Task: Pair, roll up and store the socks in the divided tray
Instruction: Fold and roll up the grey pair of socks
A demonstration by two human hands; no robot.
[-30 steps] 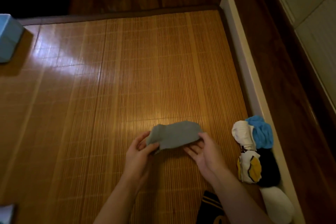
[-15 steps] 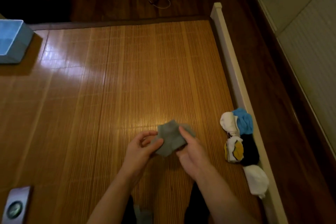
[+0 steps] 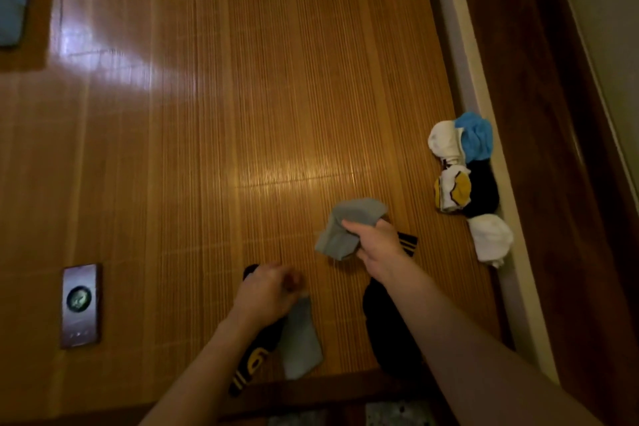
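Note:
My right hand grips a bunched grey sock just above the bamboo mat. A second grey sock lies flat near the mat's front edge. My left hand is over its top end with fingers curled, pinching the cuff; the fingers are blurred. A black sock with yellow print lies partly under my left wrist. Another black sock with yellow stripes lies under my right forearm. The blue tray sits at the far left, only partly in view.
Several rolled sock pairs line the white bed rail at the right: white, blue, white-and-yellow, black and white. A phone lies on the mat at the left.
My left hand let go of the grey sock and dropped to the second grey sock near the front edge. My right hand keeps the first sock, bunched. The camera tilted down.

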